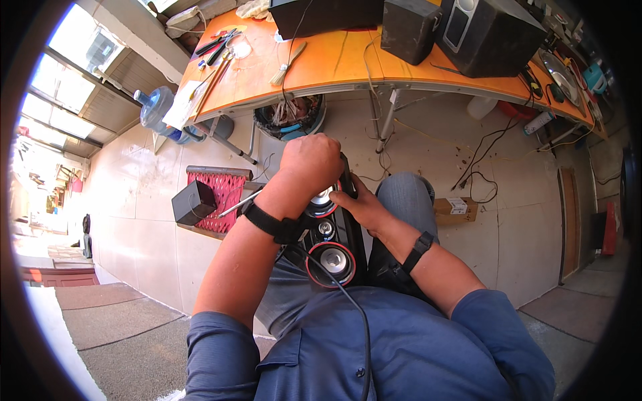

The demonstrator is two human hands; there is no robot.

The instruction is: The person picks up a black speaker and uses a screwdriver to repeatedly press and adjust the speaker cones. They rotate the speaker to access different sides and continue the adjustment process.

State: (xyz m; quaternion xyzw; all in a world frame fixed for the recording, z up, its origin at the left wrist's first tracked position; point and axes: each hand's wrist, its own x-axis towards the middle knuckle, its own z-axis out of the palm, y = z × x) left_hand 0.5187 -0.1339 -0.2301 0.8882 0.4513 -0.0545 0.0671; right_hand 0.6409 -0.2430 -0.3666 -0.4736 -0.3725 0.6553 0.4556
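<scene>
A black speaker cabinet (351,240) with red-ringed silver cones lies across my lap, its front facing up. My right hand (362,204) grips its right side, the thumb over the front edge and the fingers partly behind. My left hand (312,159) is curled into a fist over the far end of the cabinet. Its fingers are turned away, so whatever they hold is hidden. A thin metal rod (241,203) passes behind my left wrist. The black cable (358,306) hangs across the cabinet and down over my shirt.
Ahead stands an orange table (341,60) with hand tools, a brush (288,65) and black speaker boxes (489,37). Beneath it is a bin (291,118). A small black box (194,202) rests on a red woven stool (225,200) at left. Loose cables (474,173) and a cardboard box (455,210) lie right.
</scene>
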